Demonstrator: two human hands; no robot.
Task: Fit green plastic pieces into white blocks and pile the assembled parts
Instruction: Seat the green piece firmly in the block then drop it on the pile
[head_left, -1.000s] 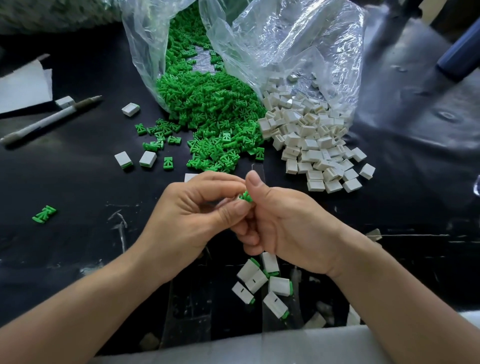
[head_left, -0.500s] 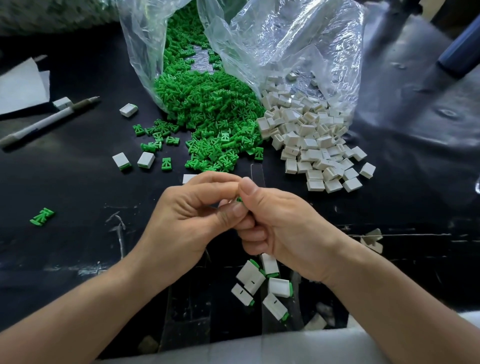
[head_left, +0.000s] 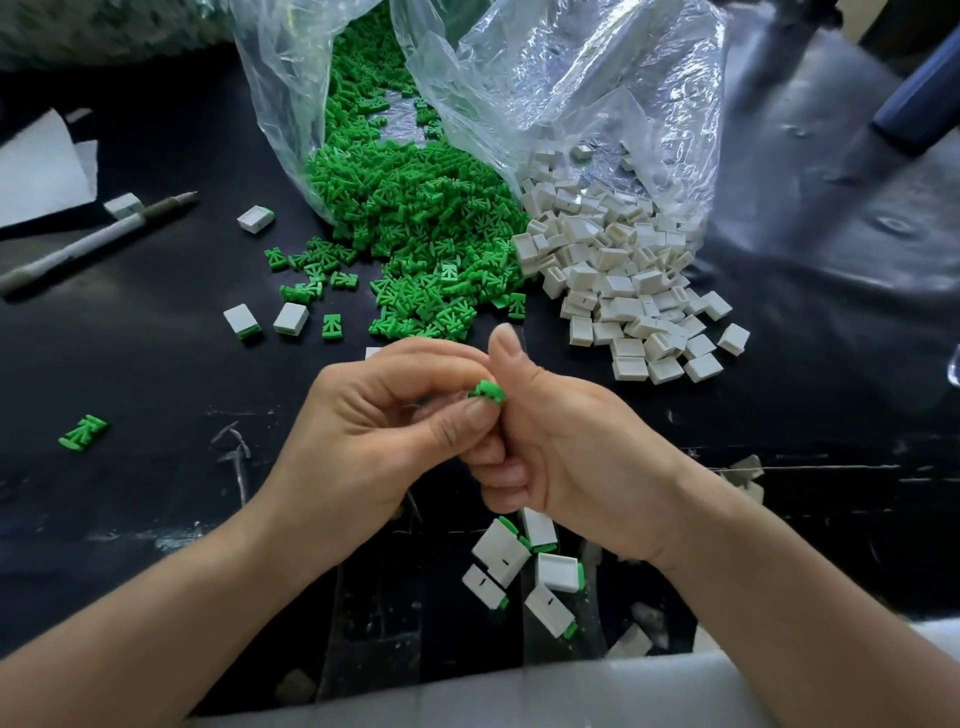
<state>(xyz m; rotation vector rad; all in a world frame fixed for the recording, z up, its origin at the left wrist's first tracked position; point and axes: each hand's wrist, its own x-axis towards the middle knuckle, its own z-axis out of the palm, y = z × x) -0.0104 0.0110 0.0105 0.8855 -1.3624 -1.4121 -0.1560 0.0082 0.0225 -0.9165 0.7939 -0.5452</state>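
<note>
Curled fingertips (head_left: 478, 415) of the left hand (head_left: 363, 441) and right hand (head_left: 566, 447) meet and pinch a small green piece (head_left: 487, 391), bright plastic with ridged prongs, held above the black table (head_left: 156, 364). Whether a white block sits inside the grip cannot be seen. Just below the wrists lies a loose pile of assembled parts (head_left: 524, 566), white with green ends. Beyond the hands, green pieces (head_left: 431, 234) and white blocks (head_left: 623, 280) spill side by side from clear plastic bags (head_left: 571, 78). A pen (head_left: 98, 239) lies at the left, its barrel too small to read.
</note>
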